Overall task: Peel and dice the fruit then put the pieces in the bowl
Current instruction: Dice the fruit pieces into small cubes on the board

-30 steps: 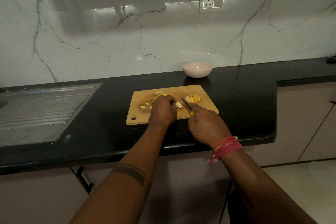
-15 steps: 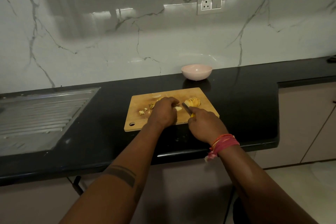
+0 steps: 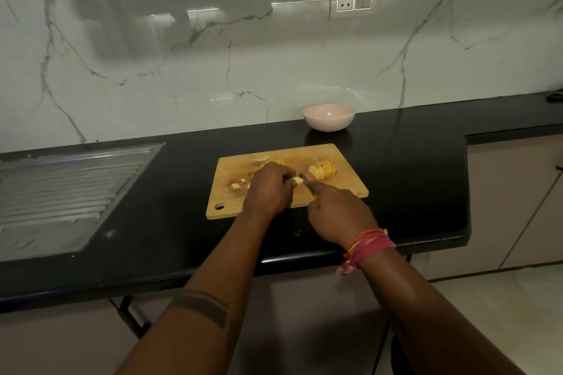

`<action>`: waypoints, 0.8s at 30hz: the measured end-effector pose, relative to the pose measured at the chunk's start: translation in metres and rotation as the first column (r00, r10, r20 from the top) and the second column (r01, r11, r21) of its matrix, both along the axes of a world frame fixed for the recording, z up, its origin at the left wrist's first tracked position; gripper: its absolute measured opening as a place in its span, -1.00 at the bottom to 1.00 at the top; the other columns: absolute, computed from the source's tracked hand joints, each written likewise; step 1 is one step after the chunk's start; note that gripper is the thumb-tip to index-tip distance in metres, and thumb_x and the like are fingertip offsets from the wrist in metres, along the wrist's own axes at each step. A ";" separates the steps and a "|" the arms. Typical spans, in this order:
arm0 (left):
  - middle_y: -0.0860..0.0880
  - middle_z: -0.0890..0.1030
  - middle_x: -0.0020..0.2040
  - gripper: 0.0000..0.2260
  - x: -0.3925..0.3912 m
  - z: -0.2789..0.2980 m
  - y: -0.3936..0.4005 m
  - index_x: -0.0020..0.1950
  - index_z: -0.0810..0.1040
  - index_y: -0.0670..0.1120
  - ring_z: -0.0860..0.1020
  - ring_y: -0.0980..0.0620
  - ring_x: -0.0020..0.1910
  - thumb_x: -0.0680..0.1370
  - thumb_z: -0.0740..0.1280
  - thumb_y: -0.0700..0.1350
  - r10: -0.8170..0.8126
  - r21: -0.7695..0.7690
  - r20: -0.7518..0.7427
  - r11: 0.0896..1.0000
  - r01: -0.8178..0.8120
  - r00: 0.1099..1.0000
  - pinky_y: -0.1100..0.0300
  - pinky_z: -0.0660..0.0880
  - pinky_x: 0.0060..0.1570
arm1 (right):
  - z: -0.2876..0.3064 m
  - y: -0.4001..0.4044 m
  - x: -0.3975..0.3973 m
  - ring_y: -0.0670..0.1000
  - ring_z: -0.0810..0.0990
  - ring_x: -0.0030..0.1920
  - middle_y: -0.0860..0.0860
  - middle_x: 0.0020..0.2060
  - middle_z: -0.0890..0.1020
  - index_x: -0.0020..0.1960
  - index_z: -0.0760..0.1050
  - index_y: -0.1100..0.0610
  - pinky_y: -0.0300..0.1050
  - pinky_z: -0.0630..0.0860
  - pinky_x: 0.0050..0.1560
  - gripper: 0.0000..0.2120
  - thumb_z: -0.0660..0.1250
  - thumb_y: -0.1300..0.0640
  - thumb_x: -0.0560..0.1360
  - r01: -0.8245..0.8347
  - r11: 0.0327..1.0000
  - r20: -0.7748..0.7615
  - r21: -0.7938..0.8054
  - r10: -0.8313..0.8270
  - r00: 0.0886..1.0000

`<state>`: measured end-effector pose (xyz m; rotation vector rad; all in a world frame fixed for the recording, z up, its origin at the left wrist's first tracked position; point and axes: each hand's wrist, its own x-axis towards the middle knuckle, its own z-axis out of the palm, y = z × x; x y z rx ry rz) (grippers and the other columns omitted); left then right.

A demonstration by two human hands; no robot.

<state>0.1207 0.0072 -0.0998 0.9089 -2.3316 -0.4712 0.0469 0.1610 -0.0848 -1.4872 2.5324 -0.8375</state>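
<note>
A wooden cutting board (image 3: 344,189) lies on the black counter. My left hand (image 3: 269,189) holds a pale fruit piece (image 3: 298,180) down on the board with curled fingers. My right hand (image 3: 338,213) grips a yellow-handled knife (image 3: 307,184), whose blade rests against that piece. A sliced fruit chunk (image 3: 323,169) sits on the board's right part. Small bits and peel (image 3: 237,185) lie at the board's left, and a thin slice (image 3: 261,158) lies near its far edge. A pink bowl (image 3: 329,117) stands behind the board by the wall; nothing shows inside it.
A steel sink drainboard (image 3: 61,192) fills the counter's left side. The black counter (image 3: 426,161) ends in a step at the right above beige cabinets (image 3: 518,207). A wall socket (image 3: 355,0) sits on the marble backsplash.
The view has tilted slightly, so the board sits lower in the picture. Both hands stay at the same spot on the board, with the knife blade shifting a little against the fruit piece.
</note>
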 end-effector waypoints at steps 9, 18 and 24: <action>0.01 0.70 0.13 -0.81 -0.002 0.004 -0.002 0.17 0.71 -0.04 0.61 0.09 0.03 0.58 0.42 -0.10 0.012 0.071 0.002 0.997 -0.012 1.000 0.24 0.45 0.02 | -0.001 -0.009 0.007 0.00 0.54 -0.22 -0.02 -0.22 0.53 0.54 0.25 -0.14 -0.08 0.52 -0.21 -0.48 0.17 0.05 0.59 -0.005 1.000 -0.023 -0.002 0.005 1.000; 0.02 0.73 0.02 -0.85 -0.003 0.005 0.004 0.05 0.76 -0.04 0.63 0.09 -0.09 0.55 0.41 -0.13 0.034 0.051 -0.012 0.998 -0.033 0.999 0.22 0.53 -0.04 | 0.001 -0.026 0.013 0.01 0.47 -0.29 -0.04 -0.29 0.46 0.42 0.36 -0.02 -0.09 0.37 -0.28 -0.60 0.19 0.07 0.58 0.016 0.999 -0.122 0.047 -0.010 0.993; 0.01 0.72 0.08 -0.84 -0.004 0.005 0.003 0.10 0.74 -0.05 0.64 0.06 -0.01 0.57 0.42 -0.10 0.048 0.069 0.009 0.996 -0.048 0.999 0.17 0.56 0.08 | -0.012 0.009 0.018 -0.02 0.46 -0.29 -0.04 -0.29 0.44 0.57 0.19 -0.04 -0.10 0.38 -0.31 -0.46 0.15 0.01 0.61 0.025 0.998 -0.170 0.051 -0.016 0.985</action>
